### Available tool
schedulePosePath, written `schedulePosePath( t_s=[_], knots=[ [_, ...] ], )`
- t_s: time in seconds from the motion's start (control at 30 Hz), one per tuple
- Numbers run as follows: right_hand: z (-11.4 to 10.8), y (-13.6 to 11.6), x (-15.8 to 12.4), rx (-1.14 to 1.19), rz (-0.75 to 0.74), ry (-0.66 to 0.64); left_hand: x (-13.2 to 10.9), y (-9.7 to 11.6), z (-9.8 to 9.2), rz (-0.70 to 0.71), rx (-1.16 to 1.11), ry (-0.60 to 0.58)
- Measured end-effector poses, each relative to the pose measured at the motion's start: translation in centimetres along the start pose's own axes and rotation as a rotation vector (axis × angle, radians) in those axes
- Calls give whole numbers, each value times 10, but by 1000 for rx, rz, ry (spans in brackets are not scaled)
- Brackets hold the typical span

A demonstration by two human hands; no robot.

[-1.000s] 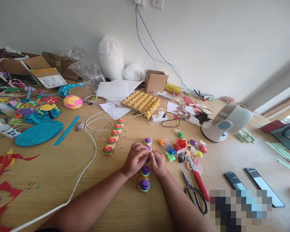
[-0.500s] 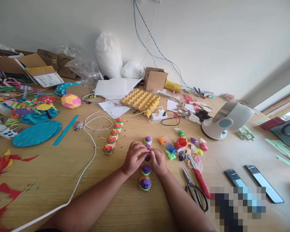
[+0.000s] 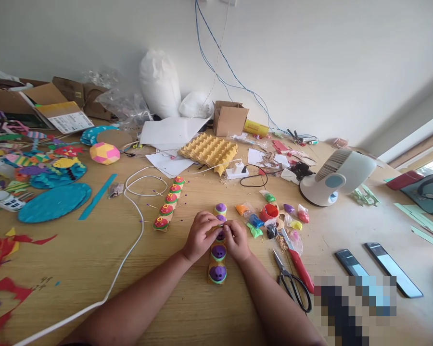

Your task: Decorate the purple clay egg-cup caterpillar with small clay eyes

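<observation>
A strip of egg-carton cups (image 3: 217, 262) lies lengthwise before me, each cup capped with purple clay over a pale green rim. Small dark dots sit on the nearer purple caps. Over the strip's middle, my left hand (image 3: 203, 235) and my right hand (image 3: 236, 240) meet, fingertips pinched together. Whatever is between them is too small to make out, and the fingers partly cover the cups below. To the left rests a similar strip (image 3: 169, 204) with red clay tops, yellow rings and thin pins sticking out at its sides.
Bagged coloured clay (image 3: 255, 221) lies right of my hands, with scissors (image 3: 292, 283) and a red-handled knife (image 3: 301, 269) nearer me. A yellow egg tray (image 3: 209, 150), white fan (image 3: 337, 180) and phones (image 3: 393, 269) stand farther out. A white cable (image 3: 130, 247) crosses the left side.
The view has shifted very slightly. Both hands keep their place over the purple strip, with only a small movement of the right fingers.
</observation>
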State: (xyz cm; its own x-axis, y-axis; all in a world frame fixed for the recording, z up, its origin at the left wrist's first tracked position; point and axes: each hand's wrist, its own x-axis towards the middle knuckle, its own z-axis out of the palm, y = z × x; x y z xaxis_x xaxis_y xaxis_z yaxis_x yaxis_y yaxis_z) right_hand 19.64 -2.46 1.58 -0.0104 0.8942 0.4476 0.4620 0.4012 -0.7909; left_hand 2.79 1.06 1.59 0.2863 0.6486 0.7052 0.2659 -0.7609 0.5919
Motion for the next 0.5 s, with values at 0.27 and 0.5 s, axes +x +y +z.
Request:
schedulePosePath(
  t_s=[0.27,0.5],
  knots=[
    [0,0,-1,0,23,8,1,1,0,-16,-26,7],
    [0,0,-2,28,19,-11,2,1,-2,11,-38,28]
  ],
)
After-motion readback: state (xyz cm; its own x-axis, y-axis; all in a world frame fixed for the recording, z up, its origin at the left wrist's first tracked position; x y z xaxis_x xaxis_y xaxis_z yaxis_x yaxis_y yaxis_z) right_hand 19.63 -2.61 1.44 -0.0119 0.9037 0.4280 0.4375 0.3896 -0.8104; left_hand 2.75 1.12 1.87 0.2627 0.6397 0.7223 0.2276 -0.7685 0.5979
